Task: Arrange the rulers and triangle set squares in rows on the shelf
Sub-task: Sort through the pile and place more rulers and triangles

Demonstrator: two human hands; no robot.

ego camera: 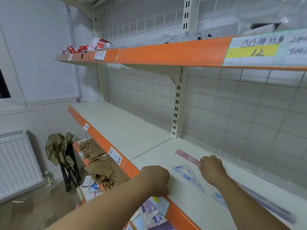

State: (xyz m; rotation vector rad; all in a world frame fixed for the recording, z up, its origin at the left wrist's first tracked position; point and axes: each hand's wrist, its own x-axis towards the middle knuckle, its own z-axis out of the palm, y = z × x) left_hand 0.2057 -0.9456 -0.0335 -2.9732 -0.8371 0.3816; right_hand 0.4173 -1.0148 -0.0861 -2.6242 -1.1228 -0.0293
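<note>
Forearm clearance is the nearest concern: the right forearm passes directly over a second set square (219,198) and beside a blurred long ruler (274,209), both lying near the front edge of the shelf (126,123). A sideways sweep of that arm would likely drag either item out of line or over the edge. The left hand (154,180) is curled into a fist resting on that front edge; whether it encloses anything cannot be determined. Between the hands, a blue-printed triangle set square (188,177) lies flat on the shelf. The right hand (211,170) pinches the near end of a pink ruler (187,157), which angles away toward the wire-grid back panel (232,105). Held by one end only, the pink ruler may pivot and finish skewed. Drawn toward the front, it could strike the triangle set square just beside it and shift it. Red packets (98,44) occupy the upper shelf (166,53).
</note>
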